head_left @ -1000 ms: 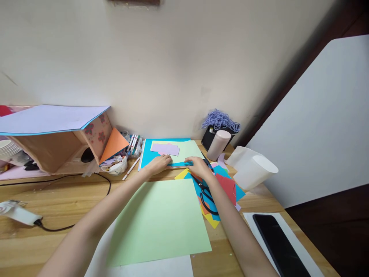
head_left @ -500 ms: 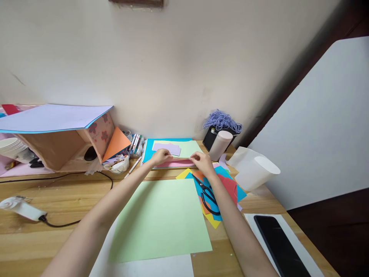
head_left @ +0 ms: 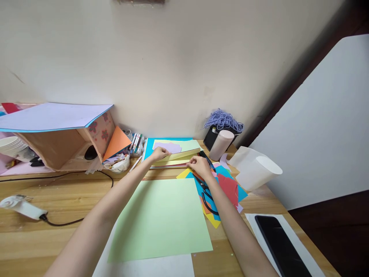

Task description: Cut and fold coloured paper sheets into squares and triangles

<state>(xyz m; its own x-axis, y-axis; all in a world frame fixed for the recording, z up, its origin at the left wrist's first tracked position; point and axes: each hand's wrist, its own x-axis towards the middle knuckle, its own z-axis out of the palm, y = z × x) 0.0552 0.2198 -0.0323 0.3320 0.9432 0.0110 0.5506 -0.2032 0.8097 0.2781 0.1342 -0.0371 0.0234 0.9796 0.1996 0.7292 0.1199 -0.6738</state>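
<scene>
A stack of coloured paper lies against the wall. My left hand is closed on the near edge of its upper sheets, which it holds lifted so that yellow paper shows beneath. My right hand has its fingers pinched at the front edge of the lower sheets, at the stack's right; whether a sheet is between them I cannot make out. Small lilac paper pieces rest on top. A large light green sheet lies flat between my forearms, over a white sheet.
Black scissors lie on coloured scraps beside my right forearm. A pink cylinder, a holder with purple yarn and a curled white sheet stand right. A phone lies front right. A cardboard box and a glue gun are left.
The upper sheets of the stack have been raised at their front edge, showing yellow paper underneath. My right hand has moved slightly down and left to the lower sheets.
</scene>
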